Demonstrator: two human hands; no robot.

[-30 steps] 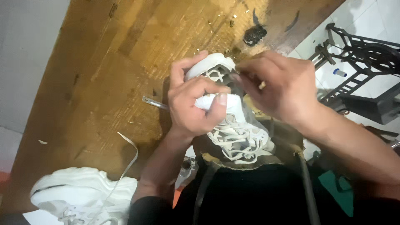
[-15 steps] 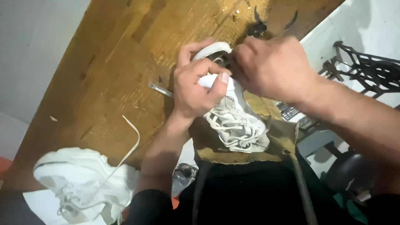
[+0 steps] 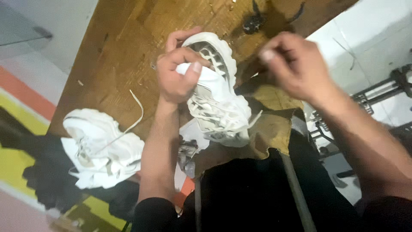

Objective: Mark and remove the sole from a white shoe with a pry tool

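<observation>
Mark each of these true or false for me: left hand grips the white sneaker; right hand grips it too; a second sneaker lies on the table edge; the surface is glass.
1. The left hand grips the white sneaker. True.
2. The right hand grips it too. False: it is lifted clear, to the side.
3. A second white sneaker lies at the table's near-left edge. True.
4. The surface is glass. False: it is a wooden table.

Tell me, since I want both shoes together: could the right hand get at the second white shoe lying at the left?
Probably not easily. The right hand hovers far across from the second shoe, and the left arm and the held shoe lie between them.
</observation>
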